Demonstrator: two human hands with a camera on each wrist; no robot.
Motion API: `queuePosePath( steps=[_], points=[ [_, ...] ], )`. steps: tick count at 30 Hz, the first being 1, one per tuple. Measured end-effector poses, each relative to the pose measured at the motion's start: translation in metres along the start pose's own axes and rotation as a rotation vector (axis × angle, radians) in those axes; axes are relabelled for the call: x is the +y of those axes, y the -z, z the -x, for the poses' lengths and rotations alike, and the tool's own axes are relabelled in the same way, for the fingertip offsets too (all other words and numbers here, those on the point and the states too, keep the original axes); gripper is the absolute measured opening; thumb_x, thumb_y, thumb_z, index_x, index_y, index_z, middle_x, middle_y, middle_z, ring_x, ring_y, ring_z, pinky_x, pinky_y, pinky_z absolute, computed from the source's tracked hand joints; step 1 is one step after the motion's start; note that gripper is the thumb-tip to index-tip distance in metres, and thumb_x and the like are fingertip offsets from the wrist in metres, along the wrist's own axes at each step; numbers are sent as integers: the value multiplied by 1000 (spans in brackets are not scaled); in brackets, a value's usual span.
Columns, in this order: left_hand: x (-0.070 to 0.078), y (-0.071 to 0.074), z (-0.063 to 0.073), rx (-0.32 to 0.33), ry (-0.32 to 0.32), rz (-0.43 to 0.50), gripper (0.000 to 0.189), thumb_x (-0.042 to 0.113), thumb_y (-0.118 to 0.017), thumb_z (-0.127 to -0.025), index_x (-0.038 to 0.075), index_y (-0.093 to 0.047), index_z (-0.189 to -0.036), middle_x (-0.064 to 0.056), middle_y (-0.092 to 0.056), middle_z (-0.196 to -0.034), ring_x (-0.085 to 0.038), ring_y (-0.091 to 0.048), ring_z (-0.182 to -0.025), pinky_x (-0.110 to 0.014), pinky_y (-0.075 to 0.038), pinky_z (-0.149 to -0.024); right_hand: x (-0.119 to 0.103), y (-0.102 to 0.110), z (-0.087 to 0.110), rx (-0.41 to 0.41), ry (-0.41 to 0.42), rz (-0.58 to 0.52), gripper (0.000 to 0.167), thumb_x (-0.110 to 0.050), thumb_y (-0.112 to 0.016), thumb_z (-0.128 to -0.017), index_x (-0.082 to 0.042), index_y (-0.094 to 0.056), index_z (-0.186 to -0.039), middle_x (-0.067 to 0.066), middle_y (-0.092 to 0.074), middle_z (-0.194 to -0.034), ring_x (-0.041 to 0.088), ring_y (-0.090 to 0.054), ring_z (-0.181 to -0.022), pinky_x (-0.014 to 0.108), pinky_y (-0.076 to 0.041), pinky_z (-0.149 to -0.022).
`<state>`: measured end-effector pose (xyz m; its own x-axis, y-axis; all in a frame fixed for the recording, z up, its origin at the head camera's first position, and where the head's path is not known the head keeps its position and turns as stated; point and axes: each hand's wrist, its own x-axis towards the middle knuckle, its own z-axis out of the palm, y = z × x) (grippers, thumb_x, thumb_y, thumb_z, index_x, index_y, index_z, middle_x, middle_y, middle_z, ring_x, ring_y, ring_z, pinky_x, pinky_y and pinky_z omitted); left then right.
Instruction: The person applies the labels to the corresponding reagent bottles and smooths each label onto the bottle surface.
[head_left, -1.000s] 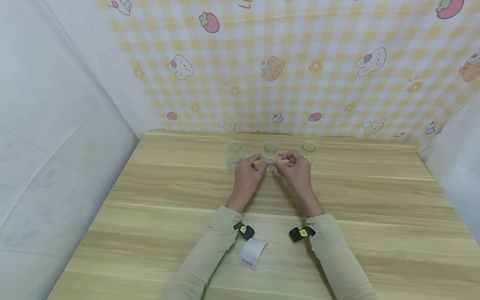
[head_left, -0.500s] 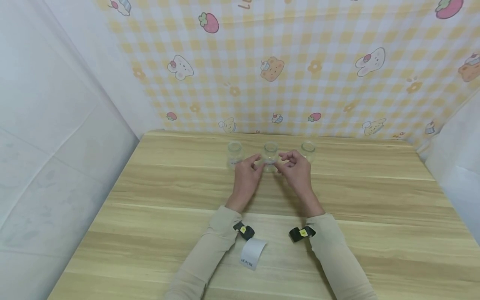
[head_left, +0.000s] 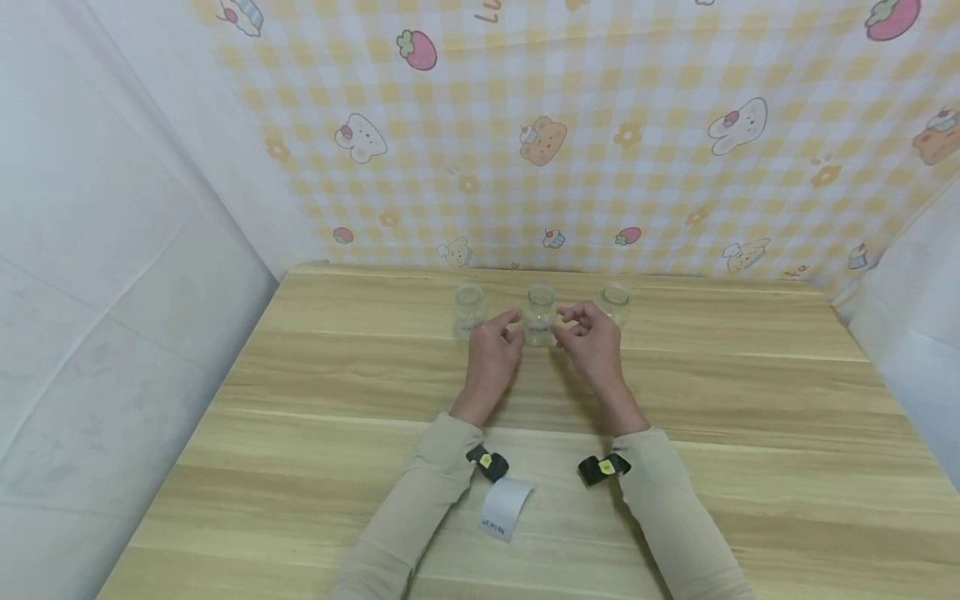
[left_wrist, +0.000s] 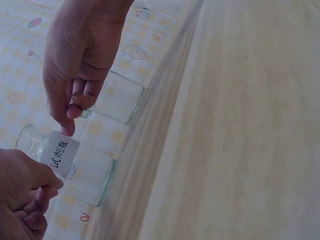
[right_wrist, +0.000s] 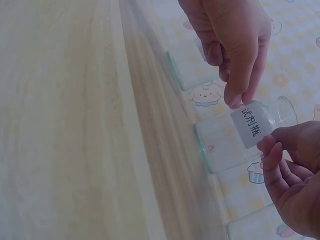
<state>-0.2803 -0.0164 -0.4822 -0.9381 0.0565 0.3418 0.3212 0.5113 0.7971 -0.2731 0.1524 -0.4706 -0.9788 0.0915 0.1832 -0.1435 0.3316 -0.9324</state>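
A small clear glass bottle (head_left: 539,302) stands upright in the middle of a row at the back of the wooden table. On its front is a white label (right_wrist: 250,125) with dark handwritten characters, also readable in the left wrist view. My left hand (head_left: 495,358) pinches the label's left edge between thumb and finger, other fingers curled. At the opposite edge my right hand (right_wrist: 300,172) holds the label with thumb and forefinger tips together. Both hands' fingertips are close against the bottle's sides. Whether the label lies flat on the glass is hard to tell.
Similar glass bottles stand on either side, a left one (head_left: 469,308) and a right one (head_left: 615,298) partly behind my right hand. A white paper slip (head_left: 506,507) with writing lies between the forearms. A checked cloth (head_left: 480,150) hangs behind the table.
My left thumb has slid left from the middle of the label towards its edge, and the right one slightly right. More of the label shows. The bottle stays in place.
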Motion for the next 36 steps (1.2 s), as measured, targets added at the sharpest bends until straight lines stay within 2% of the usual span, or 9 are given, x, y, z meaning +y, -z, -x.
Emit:
queuePosePath(
  steps=[3, 7, 9, 14, 15, 20, 29, 36],
  points=[
    [0, -1, 0, 3, -21, 1, 30, -2, -76, -90, -8, -71, -120, -20, -76, -112, -13, -63, -59, -16, -47, -49, 0, 0, 1, -1, 0, 0, 17, 5, -73, -91, 6, -61, -102, 20, -71, -125, 38, -72, -72, 17, -50, -51],
    [-1, -2, -1, 12, -48, 4, 33, 11, -80, -91, -7, -72, -117, -21, -76, -106, -18, -67, -63, -17, -49, -52, -1, 0, 1, 5, 15, 3, 19, 1, -77, -90, 5, -62, -101, 20, -72, -123, 17, -70, -63, 16, -46, -48],
    [-1, -2, -1, 15, -51, 8, 34, 14, -81, -92, -7, -73, -116, -21, -76, -103, -18, -66, -61, -17, -49, -52, 0, 0, 0, 6, 29, 11, 20, -1, -78, -90, 5, -62, -99, 20, -72, -123, 16, -70, -62, 17, -45, -47],
    [1, -1, -2, 15, -38, 16, 33, 14, -79, -93, -7, -72, -117, -20, -77, -105, -14, -63, -59, -17, -47, -50, 0, 0, -2, -4, 36, 30, 20, -4, -79, -90, 4, -61, -96, 20, -72, -123, 38, -72, -69, 17, -44, -47],
    [0, -1, -2, 13, -37, 16, 33, 14, -79, -93, -7, -72, -118, -20, -76, -106, -14, -62, -59, -17, -47, -50, 1, 1, -3, -8, 37, 33, 20, -3, -79, -90, 4, -61, -96, 21, -72, -124, 39, -72, -70, 17, -44, -47],
    [0, -2, -2, 2, -33, 12, 34, 14, -77, -95, -8, -70, -121, -21, -76, -111, -14, -63, -60, -17, -48, -51, 2, 3, -4, -22, 44, 29, 18, -1, -78, -91, 5, -61, -95, 23, -70, -125, 41, -72, -71, 17, -46, -46],
    [1, -3, -1, 8, -24, -1, 29, 10, -74, -96, -6, -71, -121, -20, -76, -111, -15, -64, -62, -17, -48, -50, 0, 5, -2, -32, 49, 38, 14, 2, -75, -92, 5, -62, -94, 23, -70, -127, 43, -72, -71, 16, -45, -47],
    [-1, -2, 1, 10, -60, -6, 23, 10, -70, -99, -2, -74, -118, -18, -76, -110, -18, -67, -69, -20, -50, -56, 0, 4, -3, -31, 36, 58, 12, 2, -73, -93, 4, -62, -94, 22, -71, -126, 42, -71, -70, 16, -47, -49]
  ],
)
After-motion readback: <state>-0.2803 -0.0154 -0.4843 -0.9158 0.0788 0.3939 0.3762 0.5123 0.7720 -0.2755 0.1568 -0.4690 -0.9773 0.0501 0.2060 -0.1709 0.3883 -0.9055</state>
